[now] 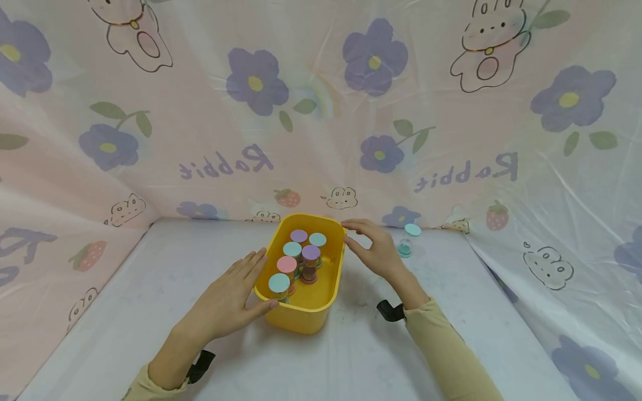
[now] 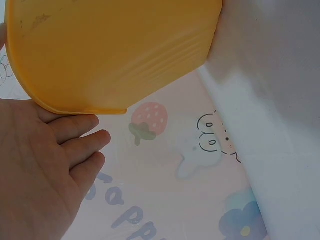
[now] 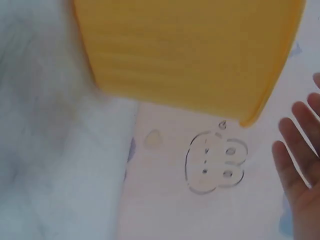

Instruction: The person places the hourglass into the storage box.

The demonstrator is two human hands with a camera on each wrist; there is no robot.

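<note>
A yellow plastic bin (image 1: 302,318) stands on the white table and holds several small jars (image 1: 310,254) with purple, teal and pink lids. My left hand (image 1: 232,299) lies flat against the bin's left wall with straight fingers, the thumb at the near corner. In the left wrist view the left hand (image 2: 44,165) sits just under the bin (image 2: 115,50). My right hand (image 1: 375,250) hovers at the bin's far right rim with relaxed fingers, holding nothing. In the right wrist view its fingers (image 3: 299,155) are spread beside the bin (image 3: 190,50).
One more small jar with a teal lid (image 1: 408,239) stands on the table just right of my right hand. A floral "Rabbit" printed sheet (image 1: 321,111) walls in the table (image 1: 150,289) at the back and both sides.
</note>
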